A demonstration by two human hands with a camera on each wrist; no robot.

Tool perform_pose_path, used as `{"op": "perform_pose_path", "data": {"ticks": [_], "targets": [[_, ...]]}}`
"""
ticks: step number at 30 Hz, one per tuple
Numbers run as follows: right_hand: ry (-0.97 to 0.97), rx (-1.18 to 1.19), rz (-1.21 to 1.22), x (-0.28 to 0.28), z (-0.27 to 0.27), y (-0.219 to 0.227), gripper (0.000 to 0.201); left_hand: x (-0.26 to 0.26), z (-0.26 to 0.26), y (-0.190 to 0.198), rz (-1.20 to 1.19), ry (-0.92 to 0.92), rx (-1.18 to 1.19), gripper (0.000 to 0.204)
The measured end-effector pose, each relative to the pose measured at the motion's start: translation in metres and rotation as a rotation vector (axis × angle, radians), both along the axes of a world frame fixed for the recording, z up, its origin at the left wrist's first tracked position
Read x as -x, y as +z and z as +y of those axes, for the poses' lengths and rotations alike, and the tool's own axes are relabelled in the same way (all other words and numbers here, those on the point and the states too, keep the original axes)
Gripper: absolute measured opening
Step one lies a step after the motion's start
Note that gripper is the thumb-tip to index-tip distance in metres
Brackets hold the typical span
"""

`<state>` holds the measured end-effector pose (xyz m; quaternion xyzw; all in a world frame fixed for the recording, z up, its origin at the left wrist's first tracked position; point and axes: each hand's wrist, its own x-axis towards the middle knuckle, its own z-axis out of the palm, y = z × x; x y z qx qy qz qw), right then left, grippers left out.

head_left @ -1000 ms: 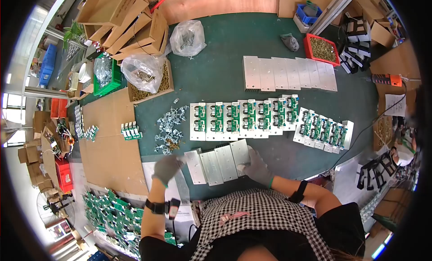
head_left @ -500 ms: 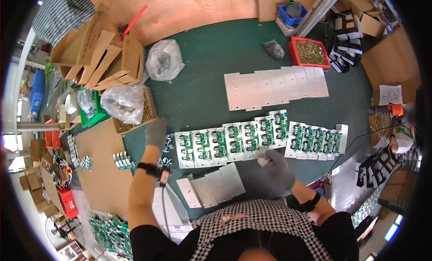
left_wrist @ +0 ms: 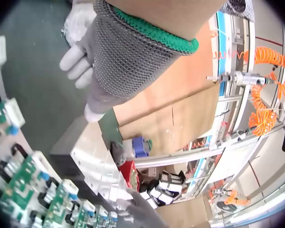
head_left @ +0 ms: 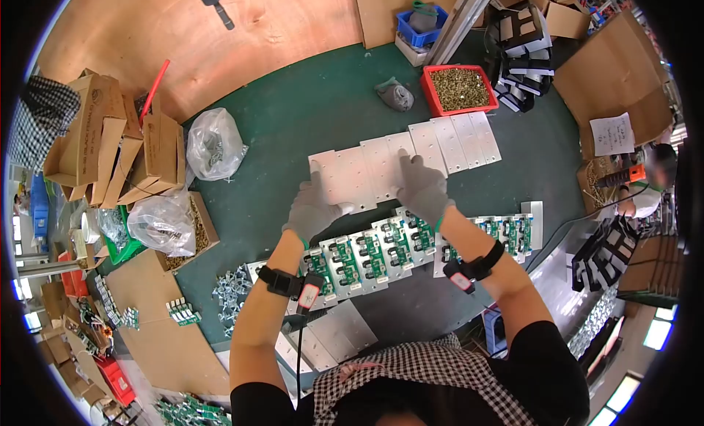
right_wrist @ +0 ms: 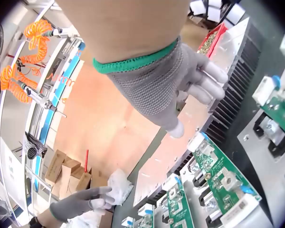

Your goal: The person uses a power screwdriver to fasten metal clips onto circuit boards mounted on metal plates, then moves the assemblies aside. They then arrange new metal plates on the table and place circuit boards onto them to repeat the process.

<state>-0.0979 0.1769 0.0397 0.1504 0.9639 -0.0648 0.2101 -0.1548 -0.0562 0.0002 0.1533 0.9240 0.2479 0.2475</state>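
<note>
Both hands wear grey gloves with pale fingertips. In the head view, my left hand (head_left: 315, 207) is at the left end of the far row of bare metal heat sinks (head_left: 348, 178), index finger stretched forward and thumb toward the right. My right hand (head_left: 423, 187) lies over the middle of that row, fingers pointing away from me. In the left wrist view, the left thumb is right at the corner of the end heat sink (left_wrist: 88, 147). The right wrist view shows the right fingers loosely bent above the finned heat sinks (right_wrist: 232, 78). Neither hand visibly grips one.
Heat sinks with green circuit boards (head_left: 367, 253) stand in a row under the forearms. Nearer me are more bare heat sinks (head_left: 334, 334). A red bin of brass-coloured parts (head_left: 460, 88) stands at back right. Metal clips (head_left: 231, 297), a plastic bag (head_left: 215, 143) and cartons (head_left: 110, 140) are left.
Both hands have moved from the near bare heat sinks to the far row, the left by way of the area near the clips. The head view has swung to the right.
</note>
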Motion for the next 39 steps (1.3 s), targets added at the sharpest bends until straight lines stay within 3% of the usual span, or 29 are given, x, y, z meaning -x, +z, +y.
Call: {"op": "perform_pose_path", "data": {"ticks": [2, 3, 5, 8, 11, 12, 14, 17, 20, 21, 23, 25, 27, 29, 33, 35, 36, 37, 38, 39], "targets": [[-0.003, 0.044, 0.043, 0.0, -0.011, -0.011, 0.078, 0.003, -0.005, 0.001, 0.025, 0.153, -0.027, 0.119], [0.054, 0.052, 0.166, -0.001, -0.019, -0.018, 0.079, 0.007, -0.012, -0.001, 0.02, 0.19, 0.031, 0.119], [0.043, 0.151, 0.143, 0.012, -0.041, -0.018, 0.08, 0.023, -0.034, -0.003, 0.02, 0.259, 0.162, 0.121], [-0.203, 0.379, 0.292, 0.03, -0.054, -0.02, 0.081, 0.037, -0.067, -0.013, -0.047, 0.383, 0.08, 0.114], [-0.309, 0.446, 0.045, 0.056, -0.061, -0.032, 0.08, 0.039, -0.079, -0.034, -0.161, 0.474, -0.201, 0.105], [-0.427, 0.534, 0.084, 0.06, -0.067, -0.047, 0.076, 0.038, -0.075, -0.035, -0.088, 0.51, -0.088, 0.098], [-0.43, 0.576, 0.076, 0.062, -0.062, -0.051, 0.076, 0.031, -0.059, -0.037, 0.054, 0.582, 0.138, 0.085], [-0.369, 0.603, 0.233, 0.045, -0.06, -0.046, 0.067, 0.014, -0.056, -0.01, -0.028, 0.628, 0.112, 0.076], [-0.323, 0.757, 0.312, 0.002, -0.045, 0.003, 0.06, -0.029, -0.058, 0.047, -0.041, 0.621, -0.218, 0.089], [-0.328, 0.788, 0.36, -0.016, -0.038, 0.024, 0.058, -0.052, -0.051, 0.071, 0.026, 0.588, -0.183, 0.084], [-0.335, 1.128, 0.523, -0.072, -0.026, 0.047, 0.062, -0.105, -0.056, 0.08, 0.047, 0.439, -0.433, 0.081], [-0.434, 1.232, 0.406, -0.138, -0.012, 0.068, 0.067, -0.165, -0.052, 0.099, -0.053, 0.341, -0.448, 0.075], [-0.49, 1.227, 0.313, -0.207, 0.005, 0.069, 0.068, -0.208, -0.051, 0.108, -0.33, 0.19, -0.326, 0.074], [-0.548, 1.131, 0.269, -0.264, 0.008, 0.07, 0.069, -0.25, -0.053, 0.076, -0.428, 0.104, -0.459, 0.066], [-0.574, 1.055, 0.234, -0.337, 0.021, 0.012, 0.073, -0.288, -0.046, 0.021, -0.582, -0.069, -0.347, 0.066], [-0.594, 1.046, 0.284, -0.342, 0.019, -0.016, 0.074, -0.281, -0.039, 0.021, -0.634, -0.134, -0.312, 0.07], [-0.605, 1.055, 0.31, -0.341, 0.022, -0.032, 0.076, -0.271, -0.031, 0.046, -0.619, -0.187, -0.251, 0.069], [-0.419, 0.795, 0.344, -0.354, 0.038, -0.079, 0.077, -0.266, -0.025, 0.06, -0.6, -0.237, -0.191, 0.069], [-0.404, 0.724, 0.294, -0.347, 0.038, -0.074, 0.079, -0.279, -0.03, 0.023, -0.553, -0.277, -0.258, 0.069], [-0.388, 0.654, 0.24, -0.339, 0.037, -0.066, 0.082, -0.27, -0.024, 0.028, -0.616, -0.343, -0.113, 0.07]]}}
